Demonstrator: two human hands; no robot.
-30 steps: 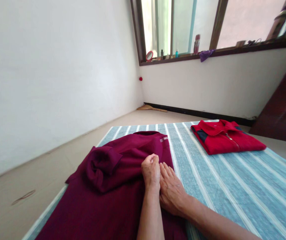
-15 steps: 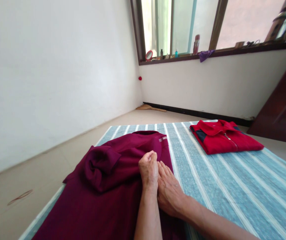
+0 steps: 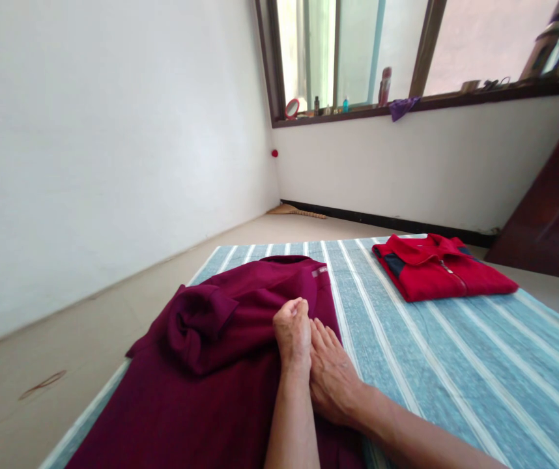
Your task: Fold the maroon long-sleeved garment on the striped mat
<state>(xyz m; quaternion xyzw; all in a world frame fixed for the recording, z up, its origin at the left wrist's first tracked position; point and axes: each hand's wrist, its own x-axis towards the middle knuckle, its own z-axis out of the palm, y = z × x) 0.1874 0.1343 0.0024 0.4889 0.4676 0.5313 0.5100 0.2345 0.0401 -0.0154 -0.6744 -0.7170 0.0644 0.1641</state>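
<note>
Maroon shirt point(image 3: 186, 410) on striped blue mat point(image 3: 455, 371) — left hand point(image 3: 292, 335) bunched on it, right hand point(image 3: 332, 384) spread flat.

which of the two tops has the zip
The bright red jacket, folded on the blue striped mat, with its zip down the front. The maroon top shows no zip where it is visible.

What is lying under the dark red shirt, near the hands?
A blue-and-white striped mat shows around the dark red shirt, so the shirt lies on it. The part directly under the shirt is covered, so nothing there can be seen.
</note>
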